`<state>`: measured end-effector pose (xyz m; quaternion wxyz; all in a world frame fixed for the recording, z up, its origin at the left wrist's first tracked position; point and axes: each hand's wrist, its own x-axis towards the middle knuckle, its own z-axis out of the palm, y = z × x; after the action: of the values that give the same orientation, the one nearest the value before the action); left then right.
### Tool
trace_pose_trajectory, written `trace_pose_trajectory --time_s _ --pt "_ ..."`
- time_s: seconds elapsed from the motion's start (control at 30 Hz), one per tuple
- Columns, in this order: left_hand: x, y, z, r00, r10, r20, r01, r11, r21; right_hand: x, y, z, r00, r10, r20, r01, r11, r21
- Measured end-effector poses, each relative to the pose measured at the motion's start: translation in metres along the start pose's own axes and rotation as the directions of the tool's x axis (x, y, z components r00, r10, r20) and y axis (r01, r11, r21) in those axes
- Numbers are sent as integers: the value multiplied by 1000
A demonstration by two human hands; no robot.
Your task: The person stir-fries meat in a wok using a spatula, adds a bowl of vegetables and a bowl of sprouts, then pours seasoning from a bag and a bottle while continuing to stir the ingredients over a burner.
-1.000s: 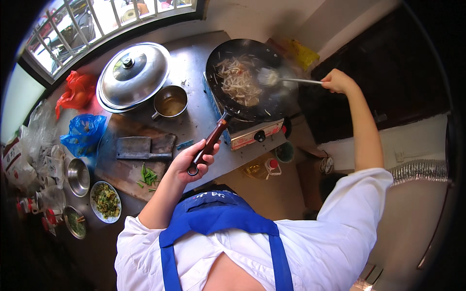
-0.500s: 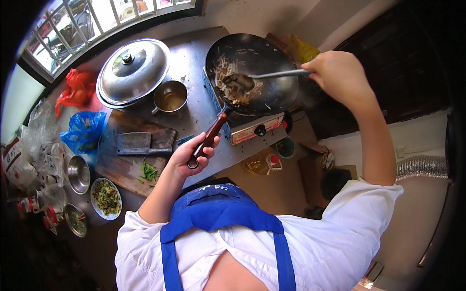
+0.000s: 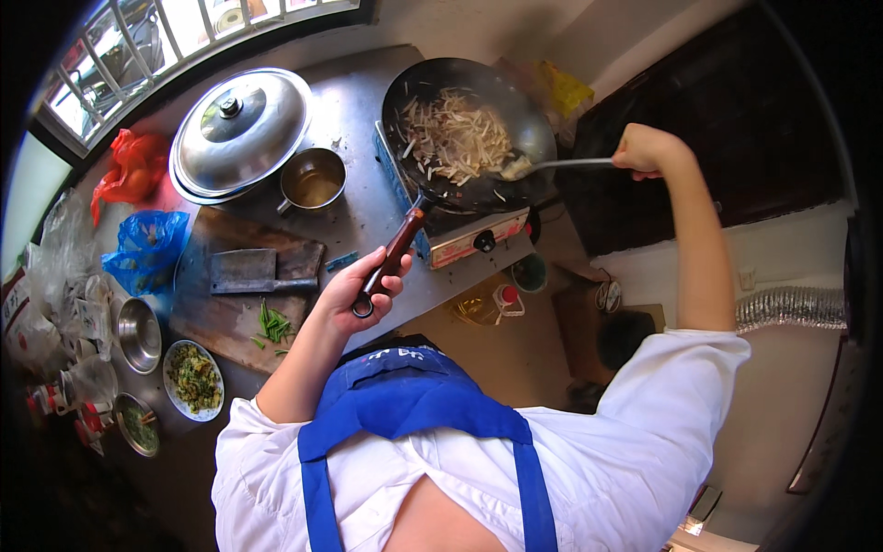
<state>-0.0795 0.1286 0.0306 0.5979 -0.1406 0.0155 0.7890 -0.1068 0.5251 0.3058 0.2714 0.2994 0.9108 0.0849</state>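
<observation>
A black wok rests on a portable gas stove. Pale shredded strips of food lie spread over its middle and left side. Around the wok's wooden handle my left hand is closed. My right hand is closed on the long metal handle of a spatula. The spatula's head sits low at the right side of the wok, with a little food on it, beside the pile of strips.
A cleaver and cut green pieces lie on a wooden cutting board. Nearby stand a large domed lid, a metal pot of liquid and a plate of food. Blue and red bags sit at left.
The spatula has moved from within the food toward the wok's right side, its head turned over. The strips now lie more spread out. My right hand has moved slightly right and lower.
</observation>
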Motion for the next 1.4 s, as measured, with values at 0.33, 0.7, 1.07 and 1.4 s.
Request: trace_pose_trajectory --time_s 0.33,0.7,1.07,1.4 --pt "-3 3 -1 999 32 -11 -32 999 16 -27 -27 19 863 -228 -450 190 973 -129" --pt "-5 4 -3 999 34 -35 -31 997 73 68 -22 49 824 -254 -507 288 957 -11" --pt "-2 2 7 1000 -9 -10 10 1000 5 -61 -23 107 516 -658 -548 396 751 -528" --pt "-1 1 3 1000 -15 -14 15 1000 -11 -118 -54 68 717 -516 -469 289 832 -474"
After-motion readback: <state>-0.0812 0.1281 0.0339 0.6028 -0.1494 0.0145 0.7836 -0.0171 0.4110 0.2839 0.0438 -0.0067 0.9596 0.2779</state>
